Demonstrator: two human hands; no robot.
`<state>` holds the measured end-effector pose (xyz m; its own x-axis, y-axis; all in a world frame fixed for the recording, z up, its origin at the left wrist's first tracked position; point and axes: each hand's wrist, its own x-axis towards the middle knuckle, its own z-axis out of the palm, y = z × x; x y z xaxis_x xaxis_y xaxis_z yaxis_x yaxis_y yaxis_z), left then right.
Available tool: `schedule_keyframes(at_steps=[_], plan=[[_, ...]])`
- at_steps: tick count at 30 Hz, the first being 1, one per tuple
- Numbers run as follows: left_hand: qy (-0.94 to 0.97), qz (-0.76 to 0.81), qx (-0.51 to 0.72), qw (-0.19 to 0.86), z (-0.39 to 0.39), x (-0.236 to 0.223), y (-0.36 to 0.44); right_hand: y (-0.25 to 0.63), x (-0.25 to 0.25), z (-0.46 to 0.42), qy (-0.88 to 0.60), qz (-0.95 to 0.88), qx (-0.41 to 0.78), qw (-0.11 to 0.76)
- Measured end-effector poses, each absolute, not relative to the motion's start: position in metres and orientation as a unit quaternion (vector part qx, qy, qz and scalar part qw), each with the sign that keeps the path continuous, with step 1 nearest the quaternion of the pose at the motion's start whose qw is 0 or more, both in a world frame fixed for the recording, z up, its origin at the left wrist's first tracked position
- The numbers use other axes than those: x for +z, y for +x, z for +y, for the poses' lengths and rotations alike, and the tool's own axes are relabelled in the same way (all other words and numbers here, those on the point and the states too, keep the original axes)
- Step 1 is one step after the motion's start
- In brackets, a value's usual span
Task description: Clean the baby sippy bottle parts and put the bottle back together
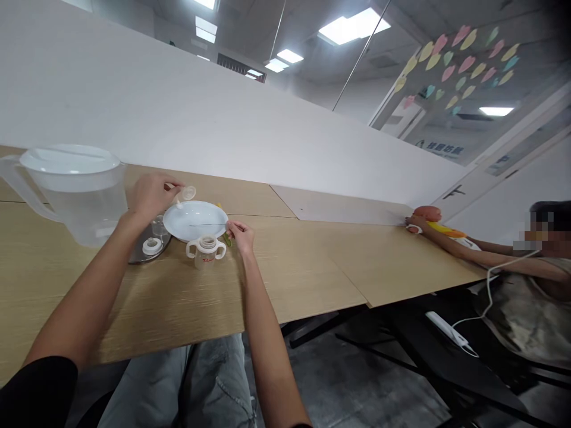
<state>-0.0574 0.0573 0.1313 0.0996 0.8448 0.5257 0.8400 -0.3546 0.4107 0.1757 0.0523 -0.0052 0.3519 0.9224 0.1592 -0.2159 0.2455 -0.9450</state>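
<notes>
My left hand (154, 195) is closed, its fingertips pinching a small translucent piece with a round clear cap (188, 193) over the far left rim of a white bowl (196, 212). At the bowl's right rim, my right hand (241, 235) pinches the end of a thin dark wire-like rod (207, 224), which reaches across the bowl. In front of the bowl stands an open baby bottle (206, 252) with two white handles. A white bottle ring (152, 246) lies on a round metal tray (141, 257), partly hidden by my left forearm.
A large clear pitcher (84, 199) with a white lid stands at the left. A green object (227, 239) shows beside the bowl. Another person sits at the far right, hands on a doll (439, 227). A white partition (250, 137) runs behind the table (303, 267).
</notes>
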Motion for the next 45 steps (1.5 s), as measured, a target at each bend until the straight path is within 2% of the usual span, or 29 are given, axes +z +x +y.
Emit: schedule_keyframes(at_steps=[3,6,8,11,14,17,19,22,27,39,45], plan=[[0.732,0.544,0.404,0.069,0.066,0.119,-0.048,0.177,-0.002,0.053,-0.435,-0.354,0.429,0.709],[0.719,0.532,0.42,0.157,0.073,0.108,-0.039,0.176,0.002,0.051,-0.438,-0.364,0.356,0.741],[0.714,0.522,0.425,0.193,0.076,0.103,-0.036,0.173,0.003,0.047,-0.438,-0.406,0.234,0.767],[0.711,0.512,0.436,0.205,0.078,0.098,-0.034,0.164,0.003,0.037,-0.383,-0.496,-0.013,0.78],[0.717,0.506,0.433,0.208,0.08,0.094,-0.035,0.153,0.002,0.022,-0.274,-0.584,-0.229,0.729],[0.724,0.492,0.436,0.21,0.085,0.09,-0.038,0.144,0.003,0.006,-0.193,-0.666,-0.333,0.639],[0.726,0.483,0.44,0.214,0.088,0.087,-0.04,0.137,0.001,0.0,-0.135,-0.711,-0.345,0.598],[0.727,0.477,0.444,0.217,0.092,0.086,-0.041,0.131,-0.006,0.001,-0.083,-0.743,-0.322,0.581],[0.734,0.496,0.425,0.187,0.086,0.092,-0.04,0.133,-0.023,0.016,-0.134,-0.789,-0.272,0.535],[0.727,0.507,0.418,0.196,0.081,0.096,-0.038,0.13,0.001,-0.001,-0.108,-0.713,-0.321,0.614],[0.726,0.494,0.427,0.213,0.081,0.095,-0.038,0.132,-0.008,0.007,-0.173,-0.737,-0.317,0.571]])
